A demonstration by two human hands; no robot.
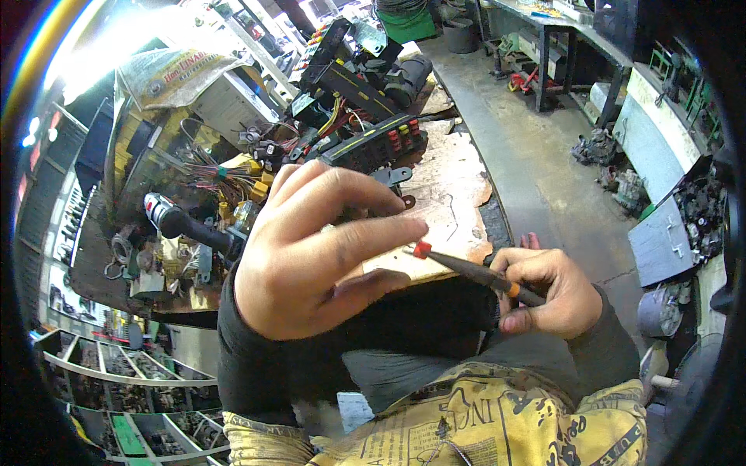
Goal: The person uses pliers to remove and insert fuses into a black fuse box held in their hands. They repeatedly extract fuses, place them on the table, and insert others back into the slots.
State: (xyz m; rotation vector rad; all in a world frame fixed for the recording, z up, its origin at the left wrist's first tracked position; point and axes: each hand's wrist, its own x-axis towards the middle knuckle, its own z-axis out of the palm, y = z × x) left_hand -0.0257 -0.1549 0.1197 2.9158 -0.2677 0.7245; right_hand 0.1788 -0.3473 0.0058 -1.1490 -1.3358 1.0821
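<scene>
My left hand (318,248) is raised in the middle of the view, fingers stretched to the right and slightly apart. Its index fingertip touches a small red piece (421,248). That piece sits at the tip of slim dark pliers (474,273) with an orange band. My right hand (548,291) grips the pliers by the handles, low on the right. Both hands hover over the near edge of a worn wooden board (454,194). I cannot see whether anything lies inside my left palm.
A black fuse box (373,144) with red fuses and a bundle of coloured wires (225,175) lie behind my left hand. A black-handled tool (186,225) lies to the left. Concrete floor (536,155) and a metal bench (559,35) are on the right, shelves (116,388) lower left.
</scene>
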